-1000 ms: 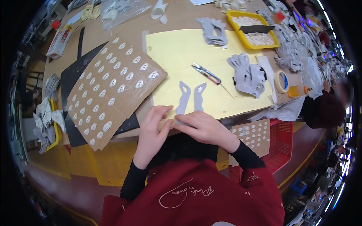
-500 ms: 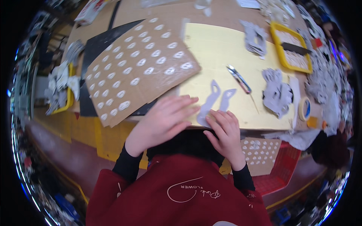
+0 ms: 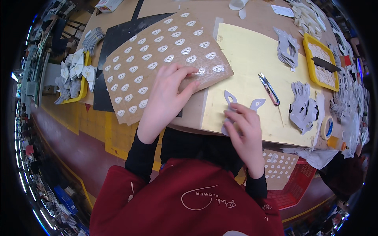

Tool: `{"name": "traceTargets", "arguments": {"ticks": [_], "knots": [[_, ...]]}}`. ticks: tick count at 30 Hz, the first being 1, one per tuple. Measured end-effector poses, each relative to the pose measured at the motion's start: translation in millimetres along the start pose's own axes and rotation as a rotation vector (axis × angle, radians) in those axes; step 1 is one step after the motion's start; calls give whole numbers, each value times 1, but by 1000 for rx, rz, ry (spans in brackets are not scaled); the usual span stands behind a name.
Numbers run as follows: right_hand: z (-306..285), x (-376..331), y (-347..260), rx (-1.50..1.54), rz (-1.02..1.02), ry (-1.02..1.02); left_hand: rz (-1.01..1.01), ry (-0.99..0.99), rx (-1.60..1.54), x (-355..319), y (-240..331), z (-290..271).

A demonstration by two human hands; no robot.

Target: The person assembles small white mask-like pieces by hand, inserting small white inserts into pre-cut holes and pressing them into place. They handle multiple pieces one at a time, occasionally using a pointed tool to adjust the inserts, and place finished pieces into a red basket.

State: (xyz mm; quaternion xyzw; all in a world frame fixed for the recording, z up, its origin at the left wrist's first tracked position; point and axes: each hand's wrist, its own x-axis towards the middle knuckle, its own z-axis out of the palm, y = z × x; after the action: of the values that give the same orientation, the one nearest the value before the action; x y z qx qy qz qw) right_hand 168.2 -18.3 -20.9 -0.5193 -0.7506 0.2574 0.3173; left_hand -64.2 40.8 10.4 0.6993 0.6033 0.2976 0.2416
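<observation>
My left hand (image 3: 167,98) is over the near right part of a brown sheet (image 3: 177,80) that carries rows of small white oval patches. Its index fingertip touches a white patch (image 3: 200,72) near the sheet's edge; the thumb stands apart from it. My right hand (image 3: 247,135) hovers with spread, bent fingers over a flat grey cut-out piece (image 3: 258,104) on a pale yellow sheet (image 3: 240,67). Two pointed ends with slots show beyond the fingers, and the hand hides the middle of the piece. I see nothing held in either hand.
Thread snips (image 3: 269,89) and a thin pointed tool (image 3: 280,116) lie right of the grey piece. Beyond are stacked grey cut-outs (image 3: 303,108), a yellow tray (image 3: 336,84) of small pale pieces, and a tape roll (image 3: 326,127). A red crate (image 3: 301,185) stands below the table edge.
My left hand has moved up and left from beside the grey piece onto the patch sheet. My right hand has lifted slightly off the grey piece. The whole view has shifted.
</observation>
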Motion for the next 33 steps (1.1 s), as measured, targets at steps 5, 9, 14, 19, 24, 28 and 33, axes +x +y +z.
{"name": "traceTargets", "arguments": {"ticks": [5,9,14,19,24,28,33], "knots": [[-20,13,-1,-40,26,107,-39,64,-46,-32,-13,-24],[-35,33,21,-236,81,272,-141,74,73,-67,-31,-62],[-36,52,78,-284,285,231,-125,49,171,-96,-47,-79],[-42,61,85,-259,294,249,-174,107,133,-105,-53,-76],[-41,61,60,-69,321,330,-123,149,155,-98,-61,-71],[-37,63,53,-84,374,264,-59,171,219,-94,-68,-63],[-30,65,71,-320,273,205,-59,198,199,-93,-69,-60]]}}
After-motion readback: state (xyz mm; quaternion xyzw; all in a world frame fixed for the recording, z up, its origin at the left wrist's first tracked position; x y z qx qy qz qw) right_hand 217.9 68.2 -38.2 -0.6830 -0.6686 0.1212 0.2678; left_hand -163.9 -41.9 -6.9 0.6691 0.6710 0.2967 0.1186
